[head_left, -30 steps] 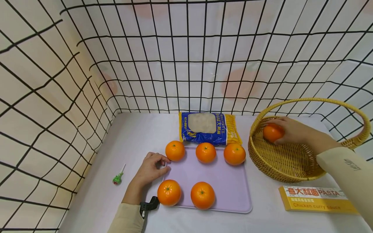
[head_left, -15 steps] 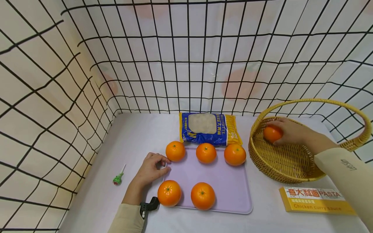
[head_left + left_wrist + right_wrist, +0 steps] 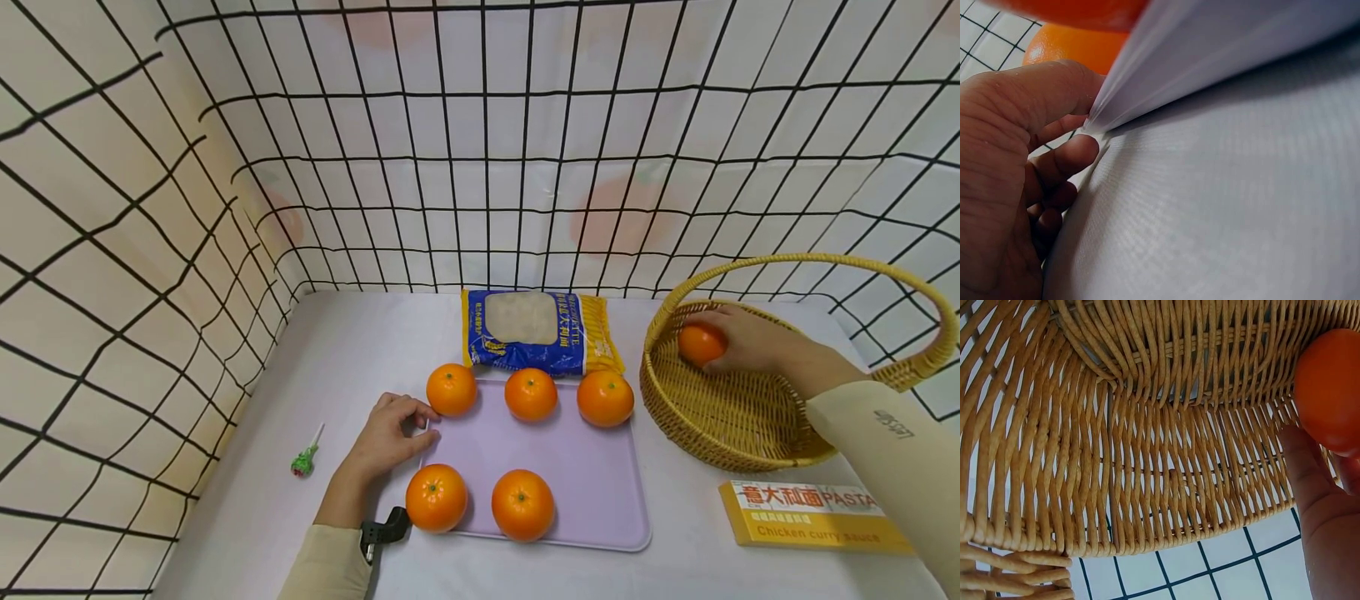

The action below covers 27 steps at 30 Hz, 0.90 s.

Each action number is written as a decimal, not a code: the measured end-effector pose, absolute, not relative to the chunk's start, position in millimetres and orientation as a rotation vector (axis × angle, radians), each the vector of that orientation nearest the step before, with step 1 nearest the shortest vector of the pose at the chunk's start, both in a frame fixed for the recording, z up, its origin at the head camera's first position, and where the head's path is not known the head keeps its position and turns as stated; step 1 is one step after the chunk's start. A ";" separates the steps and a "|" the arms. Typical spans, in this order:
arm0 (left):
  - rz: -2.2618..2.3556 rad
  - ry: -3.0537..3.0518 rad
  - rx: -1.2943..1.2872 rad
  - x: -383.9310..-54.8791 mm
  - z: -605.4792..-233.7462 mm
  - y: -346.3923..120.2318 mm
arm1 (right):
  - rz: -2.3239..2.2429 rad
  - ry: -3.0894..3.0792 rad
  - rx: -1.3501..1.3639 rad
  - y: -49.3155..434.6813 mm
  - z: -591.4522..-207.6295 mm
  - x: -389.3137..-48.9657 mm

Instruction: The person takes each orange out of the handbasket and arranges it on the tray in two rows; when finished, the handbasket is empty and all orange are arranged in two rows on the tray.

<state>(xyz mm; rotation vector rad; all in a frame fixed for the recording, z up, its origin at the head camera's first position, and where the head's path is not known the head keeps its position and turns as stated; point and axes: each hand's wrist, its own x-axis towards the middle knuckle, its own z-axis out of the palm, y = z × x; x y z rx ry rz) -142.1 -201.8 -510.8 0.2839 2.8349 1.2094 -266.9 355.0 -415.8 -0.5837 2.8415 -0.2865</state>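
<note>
My right hand [image 3: 750, 337] is inside the wicker basket [image 3: 720, 454], gripping a reddish-orange orange [image 3: 702, 344] near its back left wall. The right wrist view shows the same orange [image 3: 1329, 394] at the edge, with part of the right hand [image 3: 1322, 506] against it. At the left rim of the lilac tray [image 3: 570, 467], my left hand [image 3: 386, 437] pinches the edge. Up close, the left thumb [image 3: 1054, 90] meets the tray rim while the other fingers curl below it. Several oranges [image 3: 530, 394] sit on the tray along its back and front.
A blue and yellow pasta bag [image 3: 525, 329] lies behind the tray. A yellow pasta box [image 3: 810, 517] lies in front of the basket, partly behind the right sleeve. A green lollipop [image 3: 303, 461] is at the left. Black wire grid [image 3: 487, 167] encloses the back and sides.
Almost nothing moves. The right forearm shifts slightly to the left, while the orange stays in the basket under the right hand. The left hand stays at the tray rim.
</note>
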 end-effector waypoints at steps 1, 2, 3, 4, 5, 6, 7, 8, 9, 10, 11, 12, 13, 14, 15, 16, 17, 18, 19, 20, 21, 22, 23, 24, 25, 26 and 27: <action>1.209 2.836 0.286 -142.2 -510.9 -201.8 | -0.286 2.842 -0.584 354.7 -415.6 -267.0; 1.208 2.838 0.286 -142.3 -510.8 -201.6 | -0.285 2.843 -0.585 354.3 -415.3 -267.1; 1.206 2.840 0.286 -142.4 -510.8 -201.4 | -0.283 2.844 -0.587 354.0 -415.1 -267.2; 1.206 2.842 0.287 -142.4 -510.7 -201.3 | -0.281 2.844 -0.589 353.8 -414.9 -267.3; 1.209 2.841 0.289 -142.4 -510.5 -201.1 | -0.279 2.845 -0.591 353.7 -414.7 -267.5; 1.209 2.839 0.290 -142.4 -510.4 -200.9 | -0.277 2.845 -0.593 353.6 -414.4 -267.6; 1.211 2.839 0.294 -142.5 -510.3 -200.9 | -0.279 2.844 -0.595 353.5 -414.3 -267.8; 1.215 2.837 0.297 -142.4 -510.1 -200.8 | -0.279 2.845 -0.596 353.5 -414.2 -267.9; 1.217 2.835 0.299 -142.3 -510.1 -200.8 | -0.279 2.846 -0.596 353.5 -414.2 -268.0; 1.215 2.836 0.301 -142.3 -509.9 -200.6 | -0.282 2.847 -0.597 353.4 -414.2 -268.1; 1.214 2.837 0.304 -142.2 -509.9 -200.6 | -0.282 2.848 -0.599 353.5 -414.1 -268.1; 1.211 2.840 0.304 -142.2 -510.2 -200.7 | -0.281 2.850 -0.599 353.3 -413.9 -268.0; 1.208 2.843 0.305 -142.3 -510.4 -200.8 | -0.282 2.852 -0.597 353.4 -413.5 -267.7; 1.206 2.846 0.305 -142.5 -510.7 -200.8 | -0.278 2.856 -0.594 353.4 -413.1 -267.4; 1.201 2.852 0.307 -142.6 -510.9 -200.7 | -0.273 2.862 -0.592 353.1 -412.5 -267.1; 1.198 2.857 0.308 -142.8 -511.3 -200.7 | -0.270 2.867 -0.590 352.8 -411.7 -266.7; 1.198 2.859 0.309 -142.8 -511.6 -200.7 | -0.264 2.871 -0.588 352.6 -410.9 -266.3; 1.195 2.863 0.310 -142.9 -512.0 -200.9 | -0.263 2.874 -0.583 352.2 -409.8 -265.8; 1.193 2.864 0.310 -142.9 -512.3 -200.9 | -0.261 2.876 -0.581 352.0 -408.8 -265.3; 1.193 2.865 0.310 -142.9 -512.4 -200.9 | -0.259 2.878 -0.580 351.7 -407.8 -264.9; 1.190 2.866 0.310 -142.7 -512.3 -200.9 | -0.262 2.878 -0.577 351.5 -406.7 -264.2; 1.189 2.865 0.306 -142.7 -512.4 -201.1 | -0.274 2.876 -0.575 351.4 -405.6 -263.4; 1.187 2.864 0.305 -142.7 -512.4 -201.3 | -0.283 2.874 -0.573 351.4 -404.6 -262.6; 1.184 2.865 0.305 -142.7 -512.5 -201.3 | -0.293 2.872 -0.569 351.5 -403.4 -261.7; 1.184 2.862 0.301 -142.6 -512.2 -201.2 | -0.301 2.869 -0.565 351.9 -402.6 -260.8; 1.185 2.860 0.298 -142.4 -512.0 -201.3 | -0.315 2.868 -0.564 351.8 -401.7 -260.0; 1.185 2.858 0.295 -142.3 -511.9 -201.4 | -0.324 2.868 -0.564 352.0 -400.8 -259.0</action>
